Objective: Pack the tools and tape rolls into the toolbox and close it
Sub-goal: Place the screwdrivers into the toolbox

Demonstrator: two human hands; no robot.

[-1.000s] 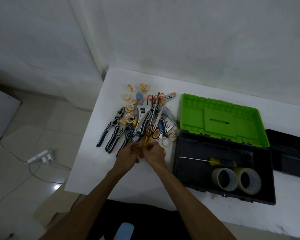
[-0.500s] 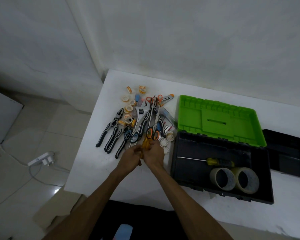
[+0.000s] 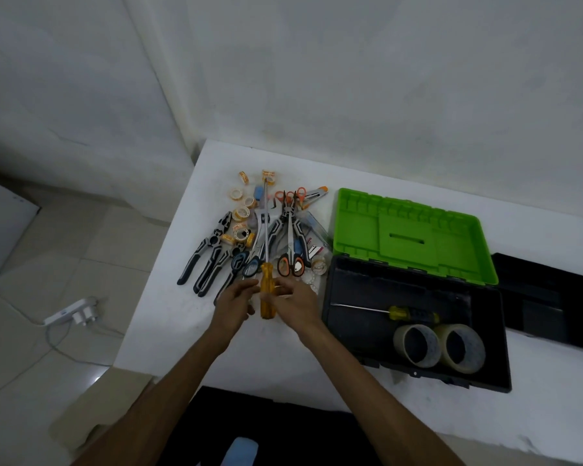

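A long screwdriver with an orange handle (image 3: 266,290) points away from me, its shaft lying over the tool pile. My left hand (image 3: 234,302) grips the handle from the left and my right hand (image 3: 295,302) from the right. Behind them lies the pile: black-and-grey pliers (image 3: 202,255), orange-handled scissors (image 3: 290,264), several small tape rolls (image 3: 241,213). The black toolbox (image 3: 330,297) stands open to the right with its green lid (image 3: 411,237) folded back. In it are a yellow-handled screwdriver (image 3: 408,312) and two large tape rolls (image 3: 418,344).
A black tray (image 3: 552,297) lies right of the toolbox. The white table (image 3: 169,317) ends at its left edge near the pliers and at the front edge by my arms. On the floor to the left lies a white power strip (image 3: 71,312).
The orange screwdriver has been drawn out of the pile toward me, and its handle now shows between my hands, which have parted slightly.
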